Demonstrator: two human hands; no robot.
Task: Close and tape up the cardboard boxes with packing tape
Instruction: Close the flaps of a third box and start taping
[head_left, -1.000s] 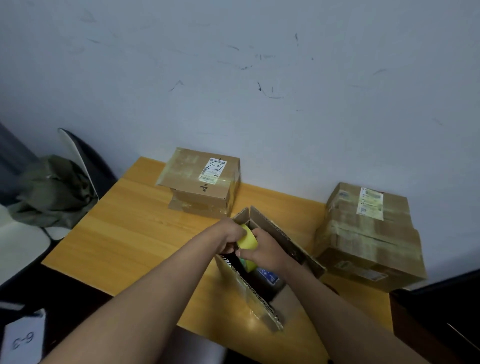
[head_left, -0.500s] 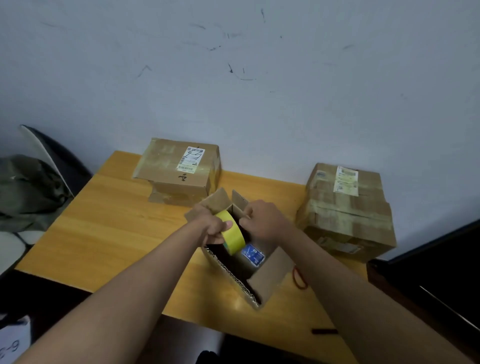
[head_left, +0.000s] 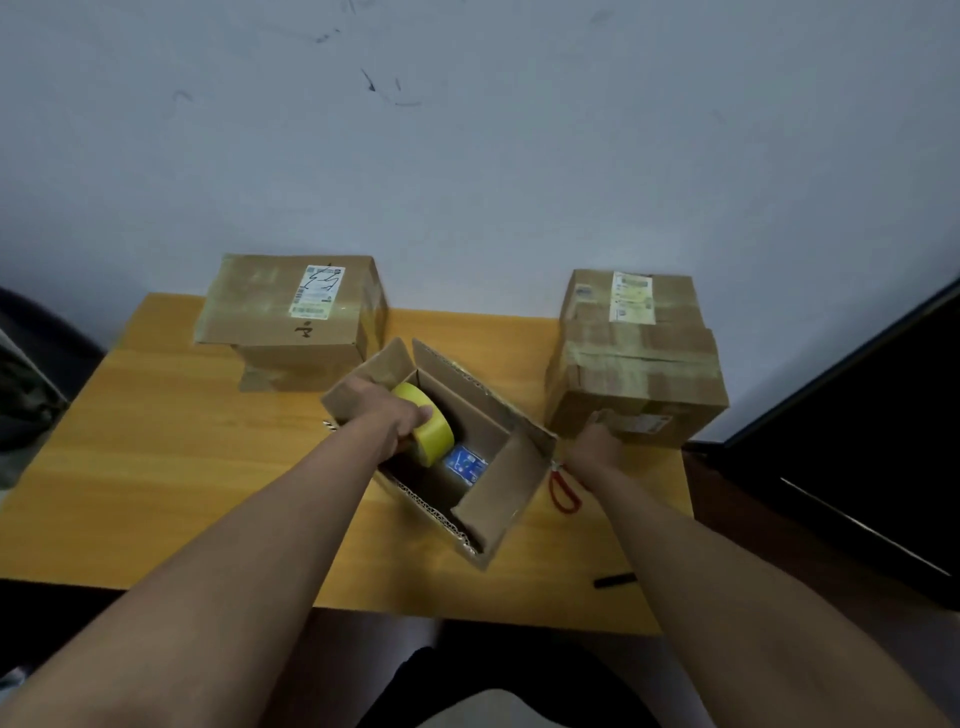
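Yellow tape roll (head_left: 423, 423) gripped by left hand (head_left: 388, 415), right hand (head_left: 597, 446) grip unclear

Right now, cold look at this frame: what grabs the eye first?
The yellow tape roll, gripped by the left hand over the open cardboard box mid-table, stands out most. Inside the box lies a small blue packet. The right hand reaches toward red-handled scissors beside the box, near the taped box at right.
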